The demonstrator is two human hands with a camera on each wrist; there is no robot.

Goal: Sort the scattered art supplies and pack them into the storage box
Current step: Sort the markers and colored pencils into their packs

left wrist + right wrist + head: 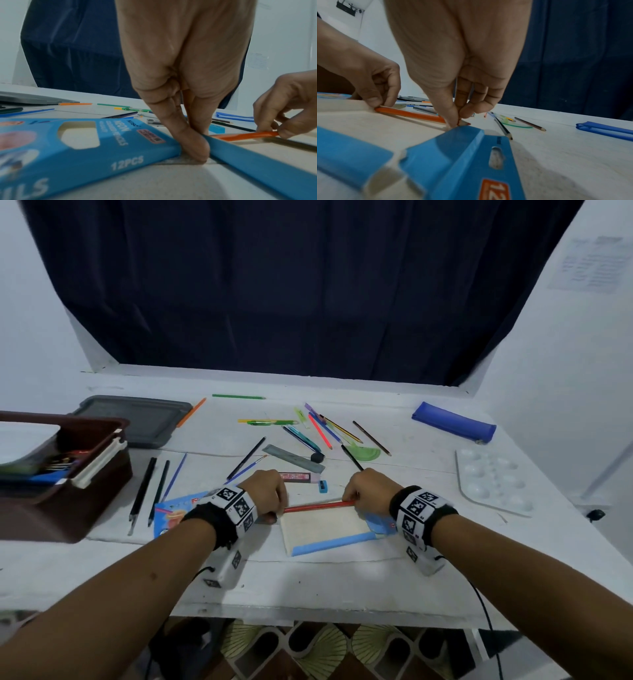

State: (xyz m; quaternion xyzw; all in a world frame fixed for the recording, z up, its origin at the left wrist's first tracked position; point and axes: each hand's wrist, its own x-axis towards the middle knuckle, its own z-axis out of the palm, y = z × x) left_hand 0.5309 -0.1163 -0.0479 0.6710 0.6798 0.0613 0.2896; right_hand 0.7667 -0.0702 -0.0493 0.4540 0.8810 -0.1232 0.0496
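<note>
White table [342, 583] strewn with pencils [318, 426] before dark curtain [291, 285].

The white counter [342, 583] carries a brown storage box [65, 474] at its left edge, with a grey lid [137, 419] lying flat just behind it. Two black pencils [144, 491] lie side by side near the box, beside a blue one. An opened blue pencil carton [325, 529] lies flat near the front middle. Behind it sit a blue sharpener [322, 486], a grey ruler [294, 458], a green protractor [364, 453] and a scatter of coloured pencils and pens [318, 429]. A blue pencil case [454, 422] lies at the far right, a white paint palette [493, 481] nearer.
</note>
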